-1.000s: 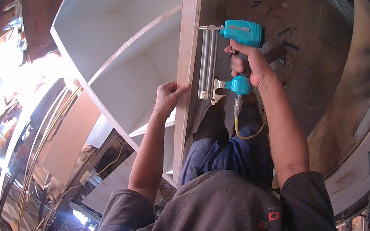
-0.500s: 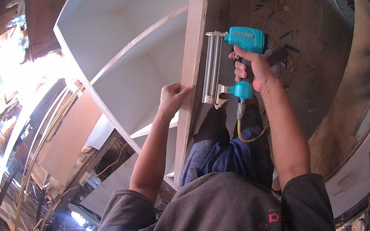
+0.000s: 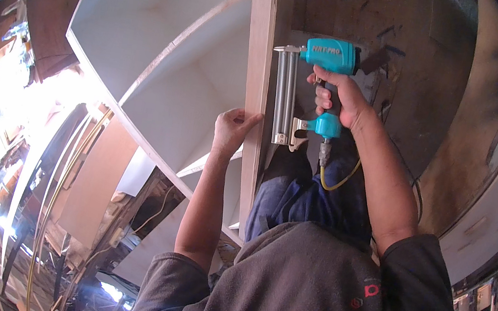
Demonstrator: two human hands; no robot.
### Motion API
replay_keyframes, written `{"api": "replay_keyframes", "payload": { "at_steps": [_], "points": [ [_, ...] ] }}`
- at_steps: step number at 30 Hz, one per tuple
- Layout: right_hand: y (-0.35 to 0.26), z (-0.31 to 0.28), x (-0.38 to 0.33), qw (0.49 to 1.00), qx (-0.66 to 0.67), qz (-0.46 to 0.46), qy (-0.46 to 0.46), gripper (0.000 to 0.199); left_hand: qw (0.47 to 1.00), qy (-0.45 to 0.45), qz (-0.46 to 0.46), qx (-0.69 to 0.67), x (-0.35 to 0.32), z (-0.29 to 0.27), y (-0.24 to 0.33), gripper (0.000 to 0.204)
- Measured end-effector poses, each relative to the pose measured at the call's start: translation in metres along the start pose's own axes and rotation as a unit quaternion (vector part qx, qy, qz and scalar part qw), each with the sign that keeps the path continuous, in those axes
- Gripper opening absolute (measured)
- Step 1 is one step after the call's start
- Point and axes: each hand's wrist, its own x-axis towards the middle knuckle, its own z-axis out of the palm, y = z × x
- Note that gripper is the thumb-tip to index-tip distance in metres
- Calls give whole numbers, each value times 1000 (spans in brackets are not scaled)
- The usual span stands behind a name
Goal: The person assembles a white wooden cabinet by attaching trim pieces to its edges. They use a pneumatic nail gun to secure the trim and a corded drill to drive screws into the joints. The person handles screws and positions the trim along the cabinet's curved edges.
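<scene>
Head cam here, the left one of a side-by-side fisheye pair, looking steeply down over the wearer's own shirt [image 3: 301,284]. Pretty close in: the shirt fills the bottom, the left hand [image 3: 231,131] and right hand [image 3: 344,99] sit around mid-frame, and the long edge of the cabinet [image 3: 255,80] runs up near center. Super wide, so straight lines bend toward the rim.

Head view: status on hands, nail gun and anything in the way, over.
Right hand gripping teal nail gun, nose close to wooden strip, contact unclear. Left hand touching strip. No obstruction seen; yellow hose hangs away from nose.
</scene>
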Motion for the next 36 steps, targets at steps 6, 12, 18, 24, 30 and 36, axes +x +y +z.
{"api": "replay_keyframes", "payload": {
  "at_steps": [6, 12, 18, 24, 30, 36],
  "points": [
    [-2, 2, -2, 1000, -7, 3, 4, 38, 997, 1, 5, -73, 6, 8, 3, 40],
    [-1, 0, 2, 1000, -14, 6, 8, 36, 993, -17, -8, -113, 8, 7, 2, 34],
    [0, 0, 2, 1000, -10, 0, 9, 38, 996, -4, -7, -87, 12, 7, 4, 36],
    [-6, 2, 5, 999, -22, 24, 22, 38, 998, 0, 62, -31, 25, -1, 23, 46],
    [-6, 1, 3, 1000, -16, 18, 14, 40, 974, 43, 68, 213, -6, -24, 16, 69],
    [-5, -1, 6, 999, -30, 7, 7, 40, 949, 65, 10, 309, -44, -20, -5, 82]
  ]
}}
